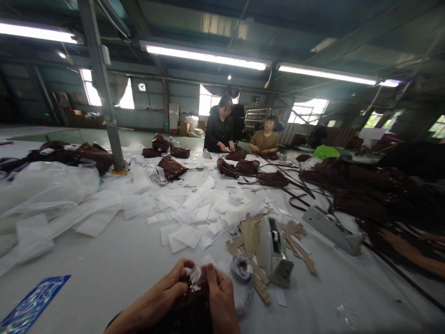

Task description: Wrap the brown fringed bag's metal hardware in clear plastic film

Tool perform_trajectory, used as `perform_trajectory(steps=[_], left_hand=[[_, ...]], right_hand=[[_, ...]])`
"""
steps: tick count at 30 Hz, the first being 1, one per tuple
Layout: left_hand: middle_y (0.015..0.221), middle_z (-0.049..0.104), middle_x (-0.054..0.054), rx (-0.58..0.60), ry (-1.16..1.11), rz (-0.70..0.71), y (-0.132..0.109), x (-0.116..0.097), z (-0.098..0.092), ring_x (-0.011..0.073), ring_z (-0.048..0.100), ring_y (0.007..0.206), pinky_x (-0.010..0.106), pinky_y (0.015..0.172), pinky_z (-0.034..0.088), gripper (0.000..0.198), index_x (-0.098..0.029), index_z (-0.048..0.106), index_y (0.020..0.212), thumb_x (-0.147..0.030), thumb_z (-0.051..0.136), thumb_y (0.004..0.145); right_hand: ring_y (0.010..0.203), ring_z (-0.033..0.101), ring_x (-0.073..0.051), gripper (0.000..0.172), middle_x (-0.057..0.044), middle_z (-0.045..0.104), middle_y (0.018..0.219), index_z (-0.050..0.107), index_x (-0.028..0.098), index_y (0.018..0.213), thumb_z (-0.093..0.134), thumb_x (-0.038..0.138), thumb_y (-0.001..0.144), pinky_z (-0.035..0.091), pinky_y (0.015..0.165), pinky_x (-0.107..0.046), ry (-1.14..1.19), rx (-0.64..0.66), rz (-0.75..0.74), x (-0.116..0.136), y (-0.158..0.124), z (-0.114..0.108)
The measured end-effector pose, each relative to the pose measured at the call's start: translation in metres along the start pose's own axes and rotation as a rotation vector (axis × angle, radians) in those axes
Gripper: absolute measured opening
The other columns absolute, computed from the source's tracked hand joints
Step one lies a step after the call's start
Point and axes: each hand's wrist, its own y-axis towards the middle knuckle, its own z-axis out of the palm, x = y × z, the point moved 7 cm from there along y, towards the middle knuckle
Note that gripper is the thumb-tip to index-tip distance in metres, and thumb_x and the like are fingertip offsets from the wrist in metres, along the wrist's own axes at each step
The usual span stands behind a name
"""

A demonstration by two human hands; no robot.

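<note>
At the bottom middle of the head view, a dark brown leather bag (193,311) is held upright between my hands. My left hand (165,294) is closed, thumb and fingers pinching the upper left part of the bag. Between the fingertips shows a small pale, curved piece (195,276), too blurred to name. My right hand (221,294) grips the bag's upper right side, thumb pointing up. Shiny spots show on the leather by the fingers. Just right of my right hand lies a roll of grey-white strip (242,269). The lower part of the bag is cut off by the frame.
A tape dispenser (276,253) stands on brown card strips (250,236); another dispenser (332,227) is farther right. White paper sheets (201,208) cover the middle. Brown bags (368,181) pile at right, near a co-worker's arm (406,250). Two people work across the table. A blue packet (34,301) lies left.
</note>
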Motion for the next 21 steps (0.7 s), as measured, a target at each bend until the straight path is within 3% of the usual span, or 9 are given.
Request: perform_trajectory(steps=[5,9,12,16,21], left_hand=[[0.091,0.049,-0.001,-0.074,-0.072,0.134,0.006,-0.003,-0.019,0.012,0.047,0.072,0.026,0.067,0.037,0.057,-0.026,0.031,0.135,-0.023,0.055,0.083],[0.096,0.048,-0.001,-0.167,-0.16,0.21,0.01,0.003,-0.031,0.0098,0.051,0.068,0.024,0.061,0.038,0.066,-0.03,0.035,0.132,-0.022,0.067,0.075],[0.092,0.049,-0.003,-0.257,-0.187,0.206,0.007,0.007,-0.038,0.0086,0.053,0.064,0.023,0.06,0.041,0.06,-0.028,0.047,0.123,-0.02,0.073,0.07],[0.092,0.053,-0.002,-0.248,-0.172,0.155,0.003,0.011,-0.038,0.0121,0.059,0.067,0.024,0.06,0.044,0.058,-0.025,0.052,0.117,-0.017,0.076,0.065],[0.094,0.054,-0.002,-0.289,-0.222,0.136,0.0,0.014,-0.046,0.0134,0.063,0.068,0.024,0.061,0.046,0.064,-0.025,0.05,0.119,-0.011,0.074,0.062]], right_hand=[[0.058,0.054,-0.015,0.061,-0.005,0.061,0.059,0.064,0.013,0.068,0.047,0.071,0.078,0.041,0.055,-0.025,-0.278,-0.029,-0.157,0.025,0.006,0.003],[0.05,0.048,-0.012,0.063,-0.002,0.056,0.054,0.063,0.014,0.067,0.049,0.075,0.074,0.037,0.048,-0.023,-0.155,0.125,-0.019,0.01,0.001,0.018],[0.045,0.042,-0.009,0.063,0.0,0.053,0.052,0.064,0.013,0.068,0.053,0.075,0.072,0.031,0.044,-0.021,-0.054,0.175,0.03,0.0,-0.002,0.026],[0.047,0.039,-0.007,0.059,0.001,0.051,0.055,0.062,0.013,0.067,0.058,0.072,0.071,0.028,0.043,-0.02,0.057,0.159,0.049,-0.004,0.0,0.03],[0.045,0.039,-0.008,0.063,0.001,0.048,0.05,0.058,0.013,0.057,0.053,0.074,0.072,0.026,0.042,-0.021,-0.188,0.264,-0.013,-0.002,0.003,0.035]])
